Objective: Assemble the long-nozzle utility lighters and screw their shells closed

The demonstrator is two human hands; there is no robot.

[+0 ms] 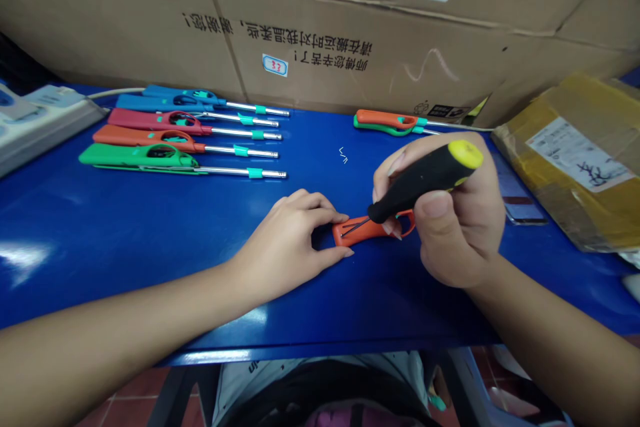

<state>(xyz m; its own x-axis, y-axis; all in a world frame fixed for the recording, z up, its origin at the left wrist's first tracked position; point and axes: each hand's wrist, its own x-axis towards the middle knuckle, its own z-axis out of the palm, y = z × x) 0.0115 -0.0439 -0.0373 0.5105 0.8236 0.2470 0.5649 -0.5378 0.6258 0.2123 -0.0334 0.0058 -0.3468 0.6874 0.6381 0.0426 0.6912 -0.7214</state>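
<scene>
Below the cardboard box [300, 13] filling the top of the frame, the blue surface [100, 233] runs to its near edge at lower middle, with room for moving between the row of gas lighters [145, 121] at upper left and the left hand [290, 240] at centre. Right of centre, the right hand [463, 220] has its fingers closed around a screwdriver [425, 177], its shaft slanting down-left over an orange gas lighter [367, 235] lying just right of centre, whose left end sits between the left finger and thumb, held narrowly from both sides.
</scene>
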